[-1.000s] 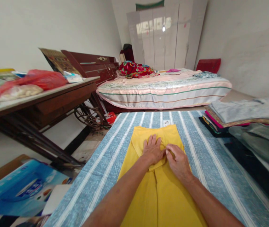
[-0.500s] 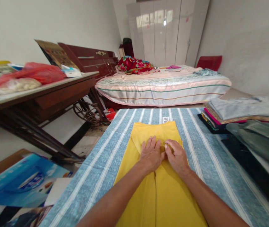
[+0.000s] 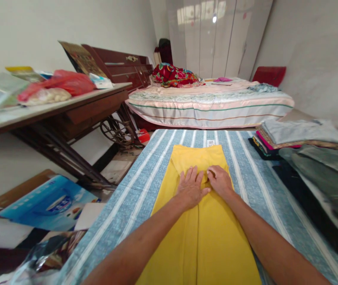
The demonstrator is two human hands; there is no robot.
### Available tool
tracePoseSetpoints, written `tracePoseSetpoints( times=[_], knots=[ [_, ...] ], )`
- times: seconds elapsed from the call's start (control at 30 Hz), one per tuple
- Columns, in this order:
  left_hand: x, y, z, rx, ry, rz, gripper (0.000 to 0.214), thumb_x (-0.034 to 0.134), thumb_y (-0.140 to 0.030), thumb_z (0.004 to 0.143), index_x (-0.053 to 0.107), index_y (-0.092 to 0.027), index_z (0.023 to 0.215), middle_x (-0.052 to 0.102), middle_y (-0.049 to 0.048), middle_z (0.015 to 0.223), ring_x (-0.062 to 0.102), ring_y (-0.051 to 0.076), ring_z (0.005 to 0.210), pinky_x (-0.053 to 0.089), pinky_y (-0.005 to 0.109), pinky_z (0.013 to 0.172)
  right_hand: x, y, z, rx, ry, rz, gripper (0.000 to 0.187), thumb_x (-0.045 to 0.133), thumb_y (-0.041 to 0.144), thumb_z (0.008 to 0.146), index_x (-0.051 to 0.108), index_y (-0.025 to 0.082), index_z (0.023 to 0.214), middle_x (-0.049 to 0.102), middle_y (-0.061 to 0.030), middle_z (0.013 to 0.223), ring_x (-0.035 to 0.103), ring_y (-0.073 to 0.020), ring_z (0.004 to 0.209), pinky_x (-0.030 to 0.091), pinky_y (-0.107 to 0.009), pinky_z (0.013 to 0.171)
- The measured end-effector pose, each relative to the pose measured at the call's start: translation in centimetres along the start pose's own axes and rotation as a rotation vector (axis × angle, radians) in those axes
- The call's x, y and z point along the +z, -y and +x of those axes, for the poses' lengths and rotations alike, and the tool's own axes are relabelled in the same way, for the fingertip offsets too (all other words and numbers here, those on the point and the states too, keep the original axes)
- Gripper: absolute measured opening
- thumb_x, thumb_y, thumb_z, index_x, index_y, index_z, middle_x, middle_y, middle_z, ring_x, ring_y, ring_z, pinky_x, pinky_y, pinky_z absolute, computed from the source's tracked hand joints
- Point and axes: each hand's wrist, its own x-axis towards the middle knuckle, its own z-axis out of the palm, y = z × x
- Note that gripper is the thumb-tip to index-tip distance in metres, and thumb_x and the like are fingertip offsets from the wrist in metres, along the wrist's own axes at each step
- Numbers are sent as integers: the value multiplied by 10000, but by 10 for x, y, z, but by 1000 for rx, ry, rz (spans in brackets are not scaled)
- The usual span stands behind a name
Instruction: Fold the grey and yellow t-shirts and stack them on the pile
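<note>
A yellow garment (image 3: pixel 200 241) lies flat along a blue cloth with white stripes (image 3: pixel 133 206). My left hand (image 3: pixel 190 187) rests palm down on the garment near its far end, fingers stretched out and together. Beside it, my right hand (image 3: pixel 220 181) has its fingers curled in a pinch on a fold of the yellow fabric. The two hands touch at the thumbs. Both forearms reach in from the bottom edge.
A stack of folded clothes (image 3: pixel 302 136) and dark green garments (image 3: pixel 329 166) lie at the right. A wooden sewing table (image 3: pixel 68 114) with bags stands at the left, a blue box (image 3: pixel 47 204) on the floor below. A bed (image 3: pixel 210 105) and a white wardrobe (image 3: pixel 213 37) are beyond.
Both hands have slid a little farther up the yellow garment, staying together. The view has tilted and shifted slightly to the right.
</note>
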Motion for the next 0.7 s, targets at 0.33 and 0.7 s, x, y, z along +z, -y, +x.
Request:
tracePoseSetpoints(
  times=[0.33, 0.7],
  knots=[
    [7, -9, -16, 9, -28, -7, 648, 310, -535, 885, 271, -163, 1414, 173, 121, 1516, 96, 279, 1395, 153, 534, 1085, -41, 27, -10, -26, 172, -185, 183, 447, 191, 828, 617, 163, 889, 630, -89, 908, 552, -188, 896, 404, -289, 821],
    [16, -27, -101, 131, -21, -5, 625, 280, -531, 900, 313, -145, 1390, 201, 145, 1505, 138, 263, 1388, 154, 508, 1092, -89, 82, -190, -66, 289, -315, 666, 445, 524, 851, 416, 62, 1330, 344, -208, 1425, 226, -327, 1350, 239, -482, 1070]
  ],
)
